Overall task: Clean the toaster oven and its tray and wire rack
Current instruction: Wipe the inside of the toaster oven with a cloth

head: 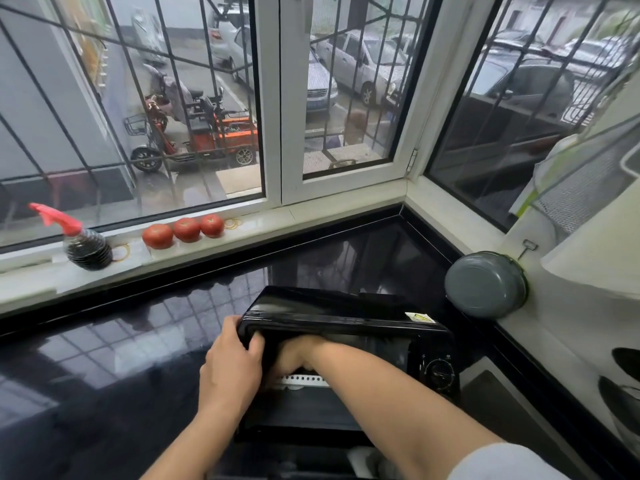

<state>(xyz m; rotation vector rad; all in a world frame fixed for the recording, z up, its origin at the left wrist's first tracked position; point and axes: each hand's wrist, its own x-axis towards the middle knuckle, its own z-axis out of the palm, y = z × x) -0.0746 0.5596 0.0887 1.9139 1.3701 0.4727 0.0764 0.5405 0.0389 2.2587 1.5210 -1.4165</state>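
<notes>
The toaster oven (346,327), near the tabletop's (104,358) right edge, is gripped by the left hand (230,365); the right hand (294,355) is reached inside (fingers hidden, state indiscernible).

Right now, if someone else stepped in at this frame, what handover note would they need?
Left hand: grip on the front left corner of the toaster oven, steadying it.
Right hand: reaching inside the open oven; whether it holds anything is hidden.
Oven sits on the black counter, door folded down.
Tray and wire rack: not clearly visible.
Done: door opened.
Left: interior, tray and rack, as far as visible.
</notes>
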